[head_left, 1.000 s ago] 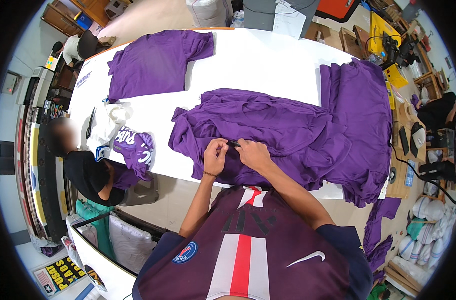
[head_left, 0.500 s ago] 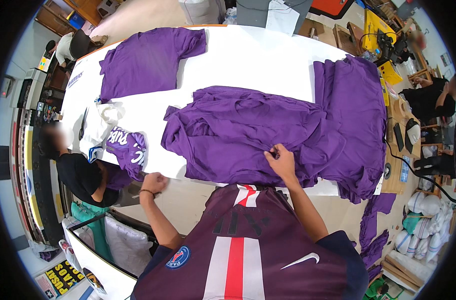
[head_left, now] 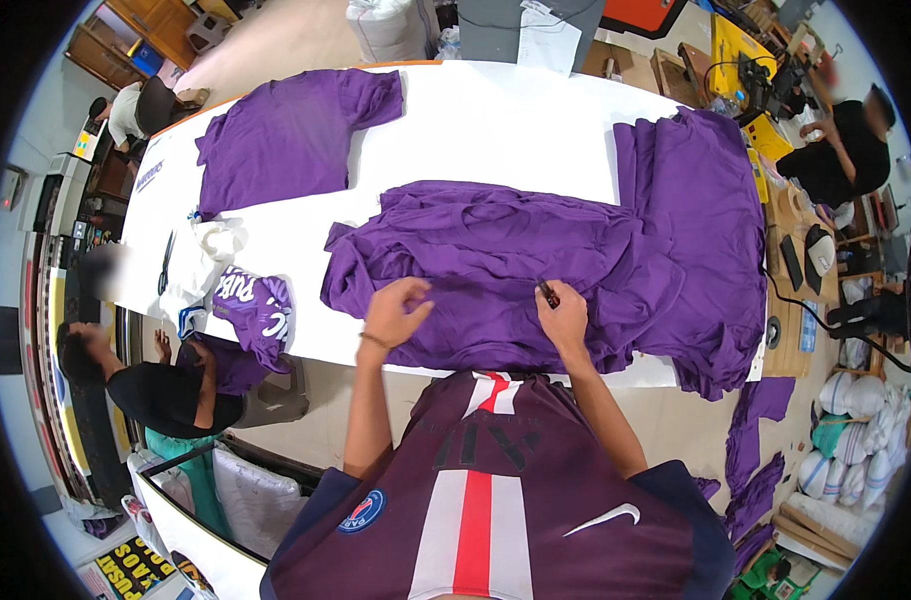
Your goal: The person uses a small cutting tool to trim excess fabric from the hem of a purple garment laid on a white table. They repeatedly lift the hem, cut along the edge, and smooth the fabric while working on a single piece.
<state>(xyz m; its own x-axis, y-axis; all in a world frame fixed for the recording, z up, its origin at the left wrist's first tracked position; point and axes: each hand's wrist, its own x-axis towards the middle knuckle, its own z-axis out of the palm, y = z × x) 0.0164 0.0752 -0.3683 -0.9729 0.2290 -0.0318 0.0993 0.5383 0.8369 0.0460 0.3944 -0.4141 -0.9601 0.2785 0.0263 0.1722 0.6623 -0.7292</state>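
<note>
My right hand (head_left: 560, 315) grips a small dark object (head_left: 547, 296) over the heap of wrinkled purple shirts (head_left: 495, 245) in the middle of the white table (head_left: 495, 120). To its left, my left hand (head_left: 396, 312) hovers at the heap's front with curved fingers apart, slightly blurred. A folded stack of purple fabric (head_left: 700, 230) adjoins the heap on the right. At the table's back left lies a flat purple T-shirt (head_left: 275, 140); nearer the front left are a white garment (head_left: 215, 248), a printed purple garment (head_left: 250, 305) and dark scissors (head_left: 164, 268).
A person in black (head_left: 170, 395) works at the table's left end. Another stands (head_left: 830, 155) at the right, another sits (head_left: 127, 118) at back left. An open white-edged bin (head_left: 205, 460) stands near my left elbow. A black cable (head_left: 825, 325) runs along the right.
My hands were together on the dark object; my left hand went down to the table's front edge, then came back up to the heap. My right hand moved rightward with the object.
</note>
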